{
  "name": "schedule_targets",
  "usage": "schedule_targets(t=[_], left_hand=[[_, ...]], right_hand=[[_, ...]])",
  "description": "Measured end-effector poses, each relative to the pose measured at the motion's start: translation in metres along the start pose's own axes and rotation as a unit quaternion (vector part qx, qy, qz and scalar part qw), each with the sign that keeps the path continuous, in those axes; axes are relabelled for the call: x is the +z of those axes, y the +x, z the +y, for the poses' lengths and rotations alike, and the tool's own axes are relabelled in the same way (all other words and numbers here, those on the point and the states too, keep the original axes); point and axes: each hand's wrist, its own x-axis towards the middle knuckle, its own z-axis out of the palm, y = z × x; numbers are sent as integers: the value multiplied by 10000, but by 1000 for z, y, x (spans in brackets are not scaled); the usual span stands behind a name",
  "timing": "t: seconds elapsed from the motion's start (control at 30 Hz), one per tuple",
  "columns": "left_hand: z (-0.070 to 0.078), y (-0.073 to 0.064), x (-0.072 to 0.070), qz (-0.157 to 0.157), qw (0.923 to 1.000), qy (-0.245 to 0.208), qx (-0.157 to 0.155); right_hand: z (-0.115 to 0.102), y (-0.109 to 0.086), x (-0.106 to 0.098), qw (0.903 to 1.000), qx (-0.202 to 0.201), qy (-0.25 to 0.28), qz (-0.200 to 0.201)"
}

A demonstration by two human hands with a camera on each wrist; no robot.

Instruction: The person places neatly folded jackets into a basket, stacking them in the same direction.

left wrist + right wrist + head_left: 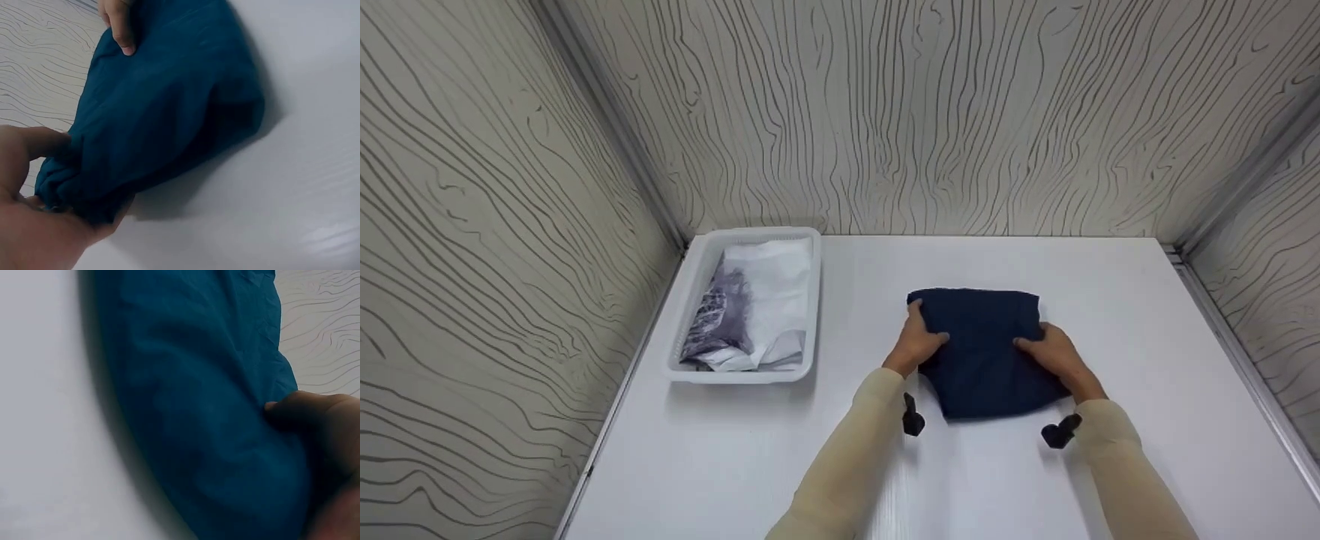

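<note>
A folded dark blue cloth [979,360], perhaps a garment, is held between both hands just above or on the white table. My left hand [916,339] grips its left edge, thumb on top and fingers beneath. In the left wrist view the cloth [163,95] bunches in folds between that thumb and fingers. On the right edge, my right hand [1054,351] pinches the fabric with the thumb lying on top; its other fingers are mostly hidden under the cloth. The right wrist view shows the cloth [197,416] creased beside the thumb.
A white plastic basket [811,300] stands at the table's back left, holding white and purple-black crumpled material [776,277]. The white table [720,457] is bounded by wood-grain patterned walls [870,112] at the back and both sides.
</note>
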Motion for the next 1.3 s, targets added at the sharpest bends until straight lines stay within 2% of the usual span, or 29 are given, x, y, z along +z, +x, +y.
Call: schedule_targets(t=[0.1, 0.3, 0.43, 0.57, 0.67, 0.73, 0.87, 1.13, 1.3], left_hand=[[-7, 1, -1, 23, 10000, 3, -7], [-14, 1, -8, 48, 10000, -3, -17], [-16, 3, -11, 181, 9997, 47, 168], [-17, 4, -14, 180, 9993, 74, 330], [-18, 3, -16, 64, 9996, -22, 267], [-19, 2, -17, -40, 9999, -83, 143], [-20, 0, -19, -349, 9992, -158, -90], [-15, 1, -24, -861, 9936, -727, 73], [-14, -3, -25, -1008, 9922, -728, -71]], right_hand=[[-1, 0, 4, 9996, -98, 277, 15], [-3, 1, 12, 9971, -200, 681, -289], [-1, 2, 18, 9959, -298, 843, -132], [1, 4, 22, 9915, -724, 1076, 78], [2, 4, 25, 9867, -1112, 1183, 52], [2, 4, 26, 9862, -1201, 1143, -10], [2, 3, 27, 9881, -1123, 1050, -80], [1, 2, 26, 9875, -974, 1243, -22], [1, 2, 27, 9874, -933, 1281, -2]])
